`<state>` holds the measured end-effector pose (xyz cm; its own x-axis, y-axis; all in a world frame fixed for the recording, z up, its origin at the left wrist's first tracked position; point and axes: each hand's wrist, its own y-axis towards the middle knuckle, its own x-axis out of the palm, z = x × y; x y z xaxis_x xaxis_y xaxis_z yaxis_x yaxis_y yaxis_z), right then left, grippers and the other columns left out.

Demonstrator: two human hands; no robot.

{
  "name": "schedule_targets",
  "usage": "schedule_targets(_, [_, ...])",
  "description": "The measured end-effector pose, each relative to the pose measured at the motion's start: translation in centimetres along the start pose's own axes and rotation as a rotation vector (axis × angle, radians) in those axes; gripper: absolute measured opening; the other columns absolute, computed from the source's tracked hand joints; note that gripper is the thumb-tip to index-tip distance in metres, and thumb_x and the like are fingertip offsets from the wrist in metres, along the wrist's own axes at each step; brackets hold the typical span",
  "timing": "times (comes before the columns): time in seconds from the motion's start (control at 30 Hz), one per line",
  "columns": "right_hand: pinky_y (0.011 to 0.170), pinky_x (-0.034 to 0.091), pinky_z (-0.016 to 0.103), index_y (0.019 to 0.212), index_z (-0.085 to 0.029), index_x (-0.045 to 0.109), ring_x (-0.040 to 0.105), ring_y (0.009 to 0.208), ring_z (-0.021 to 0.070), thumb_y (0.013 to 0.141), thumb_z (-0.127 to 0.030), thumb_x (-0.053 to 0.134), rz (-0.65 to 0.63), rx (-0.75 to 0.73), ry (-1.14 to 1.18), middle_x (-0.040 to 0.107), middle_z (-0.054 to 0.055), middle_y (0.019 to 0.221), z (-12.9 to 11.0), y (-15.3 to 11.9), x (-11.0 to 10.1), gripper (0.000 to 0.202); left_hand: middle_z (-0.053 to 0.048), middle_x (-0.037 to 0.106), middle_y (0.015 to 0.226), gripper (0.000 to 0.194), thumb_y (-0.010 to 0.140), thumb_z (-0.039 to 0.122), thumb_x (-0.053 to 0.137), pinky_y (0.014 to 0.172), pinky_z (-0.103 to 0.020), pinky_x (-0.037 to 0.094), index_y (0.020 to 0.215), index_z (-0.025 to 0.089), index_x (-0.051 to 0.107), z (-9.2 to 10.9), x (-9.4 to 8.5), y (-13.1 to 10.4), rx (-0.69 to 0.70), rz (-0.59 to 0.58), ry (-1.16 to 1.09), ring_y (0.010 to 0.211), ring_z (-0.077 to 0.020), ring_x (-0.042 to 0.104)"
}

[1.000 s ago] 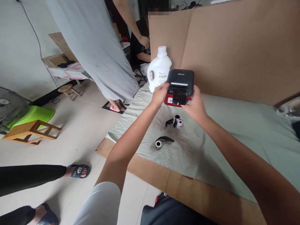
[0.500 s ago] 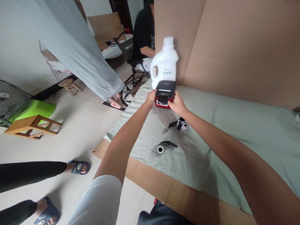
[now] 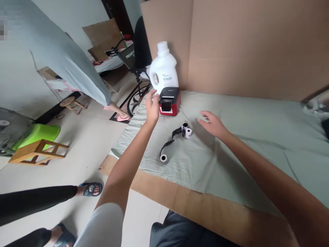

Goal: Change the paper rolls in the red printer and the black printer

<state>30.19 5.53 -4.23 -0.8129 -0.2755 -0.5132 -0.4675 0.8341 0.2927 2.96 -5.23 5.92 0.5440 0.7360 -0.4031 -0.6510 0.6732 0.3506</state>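
Observation:
A red and black box-shaped device (image 3: 174, 103) stands on the green cloth (image 3: 200, 168), in front of a white jug (image 3: 167, 73). My left hand (image 3: 152, 106) is at the device's left side, fingers apart and holding nothing; whether it touches the device I cannot tell. To the right, my right hand (image 3: 212, 124) hovers over the cloth, open, with nothing in it. Small white rolls with black strips lie nearer to me: one roll (image 3: 163, 157) by the front and others (image 3: 188, 132) farther back.
A tall cardboard panel (image 3: 244, 44) stands behind the cloth. The wooden table edge (image 3: 164, 187) runs along the front. On the left floor are a wooden stool (image 3: 38, 151), a green stool (image 3: 42, 133) and a person's sandalled foot (image 3: 93, 189). Another person stands farther back.
Both hands have let go of the device. My right hand has moved away to the right, and my left hand has opened beside the device. The view has turned right.

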Motion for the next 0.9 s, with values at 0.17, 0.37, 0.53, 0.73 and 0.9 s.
schedule_targets(0.17, [0.094,0.049,0.054,0.09,-0.025,0.073,0.067,0.096,0.034,0.085,-0.037,0.063,0.321,0.134,-0.452,0.076,0.018,0.103,8.3,-13.4,-18.0,0.016,-0.009,0.071,0.135,0.036,0.105,0.041,0.046,0.118,-0.042,0.043,0.128,0.027,0.07,3.7,0.3,-15.7,0.511,-0.604,0.157,0.128,-0.0249,0.064])
schedule_targets(0.37, [0.103,0.036,0.056,0.14,-0.005,0.058,0.05,0.127,0.0425,0.071,-0.04,0.09,0.835,0.581,-0.797,0.061,0.035,0.133,12.8,-19.6,-32.9,0.085,-0.006,0.031,0.174,0.057,0.106,0.049,0.045,0.132,-0.061,0.019,0.16,0.028,0.047,2.3,5.3,-26.3,0.758,-1.093,0.481,0.163,-0.0346,0.021])
schedule_targets(0.53, [0.1,0.036,0.045,0.164,-0.001,0.026,0.046,0.138,0.0376,0.084,-0.052,0.081,0.596,0.884,-0.691,0.046,0.038,0.152,12.5,-17.7,-35.6,0.109,-0.001,0.026,0.176,0.059,0.109,0.049,0.038,0.131,-0.062,0.017,0.165,0.032,0.036,0.8,5.4,-26.9,0.846,-1.08,0.569,0.165,-0.0369,0.012])
schedule_targets(0.73, [0.09,0.032,0.046,0.166,-0.01,0.023,0.044,0.138,0.0385,0.078,-0.056,0.085,0.555,0.915,-0.705,0.045,0.036,0.15,12.5,-14.4,-35.4,0.117,0.002,0.027,0.176,0.059,0.109,0.047,0.041,0.13,-0.067,0.015,0.166,0.035,0.034,0.8,4.6,-27.6,0.881,-1.078,0.574,0.164,-0.0398,0.01])
schedule_targets(0.9, [0.083,0.028,0.047,0.164,-0.01,0.026,0.045,0.135,0.0405,0.078,-0.054,0.085,0.48,0.947,-0.753,0.044,0.039,0.145,11.3,-13.2,-35.0,0.113,0.002,0.027,0.175,0.058,0.108,0.049,0.042,0.129,-0.069,0.014,0.164,0.034,0.038,1.0,4.7,-27.6,0.859,-1.092,0.56,0.164,-0.0417,0.01])
